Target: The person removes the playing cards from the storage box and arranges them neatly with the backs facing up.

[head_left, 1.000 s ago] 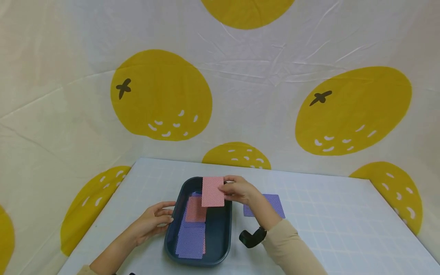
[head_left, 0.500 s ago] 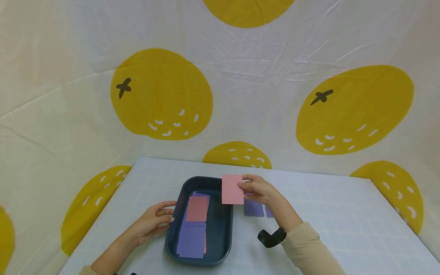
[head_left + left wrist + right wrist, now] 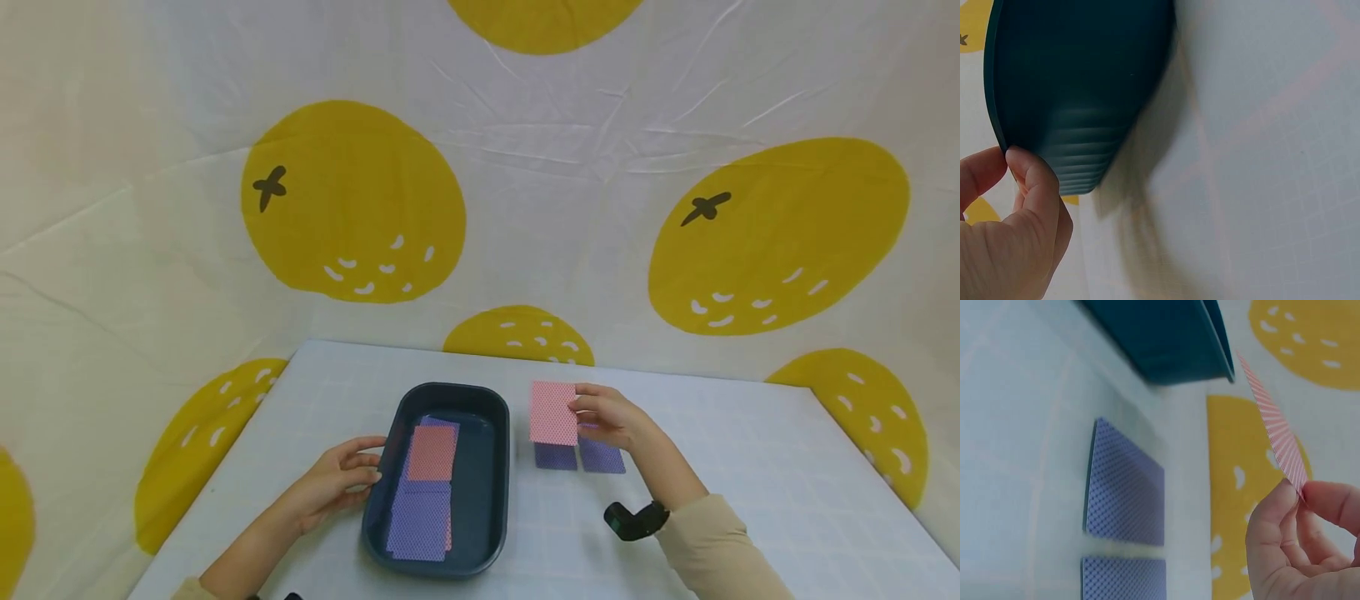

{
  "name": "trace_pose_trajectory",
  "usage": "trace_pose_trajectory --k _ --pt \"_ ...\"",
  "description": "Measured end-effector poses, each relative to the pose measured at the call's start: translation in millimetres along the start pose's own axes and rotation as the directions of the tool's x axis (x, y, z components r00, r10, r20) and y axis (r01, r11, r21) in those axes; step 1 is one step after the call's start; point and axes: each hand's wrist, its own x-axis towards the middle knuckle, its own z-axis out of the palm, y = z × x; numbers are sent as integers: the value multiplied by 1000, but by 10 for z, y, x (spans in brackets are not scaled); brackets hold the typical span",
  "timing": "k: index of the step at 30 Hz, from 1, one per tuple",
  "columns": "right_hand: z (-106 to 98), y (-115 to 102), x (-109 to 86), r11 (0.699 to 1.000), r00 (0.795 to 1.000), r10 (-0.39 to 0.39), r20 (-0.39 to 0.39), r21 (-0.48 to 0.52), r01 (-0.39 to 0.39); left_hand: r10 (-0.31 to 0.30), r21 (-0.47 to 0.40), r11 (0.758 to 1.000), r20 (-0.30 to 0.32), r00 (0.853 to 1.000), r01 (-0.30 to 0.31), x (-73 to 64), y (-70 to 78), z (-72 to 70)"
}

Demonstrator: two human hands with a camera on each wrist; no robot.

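My right hand (image 3: 611, 418) pinches a red-backed playing card (image 3: 553, 412) by its right edge, between thumb and fingers. In the right wrist view the card (image 3: 1275, 428) appears nearly edge-on, raised above the table. Below it lie two blue-backed cards, the left one (image 3: 1125, 487) partly hidden by the red card in the head view, the other blue card (image 3: 603, 457) beside it. A dark blue rectangular bin (image 3: 480, 500) stands to their left. My left hand (image 3: 341, 483) pinches the bin's left rim, thumb on one side and fingers on the other (image 3: 1016, 219).
Inside the bin, blue-backed cards (image 3: 418, 525) overlap along the left side, with a red-backed card (image 3: 431, 454) on top towards the far end. A white cloth with yellow fruit prints (image 3: 555, 250) hangs behind the pale table (image 3: 720, 483).
My right hand has carried the red card from over the bin rightward to above the two blue cards on the table. The left hand stays at the bin's rim.
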Motion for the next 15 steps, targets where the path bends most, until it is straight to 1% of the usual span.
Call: trace_pose_trajectory --k 7,10,15 --pt "-263 5 -107 1000 1000 -5 -19 16 6 -3 -5 1000 -2 1000 3 -5 0 19" --pt "-363 2 -141 1000 999 3 -50 16 -3 0 -8 1000 -1 1000 0 -3 3 17" --pt "-517 9 -203 1000 999 10 -48 -13 -11 -4 -17 1000 -1 1000 4 -11 8 11"
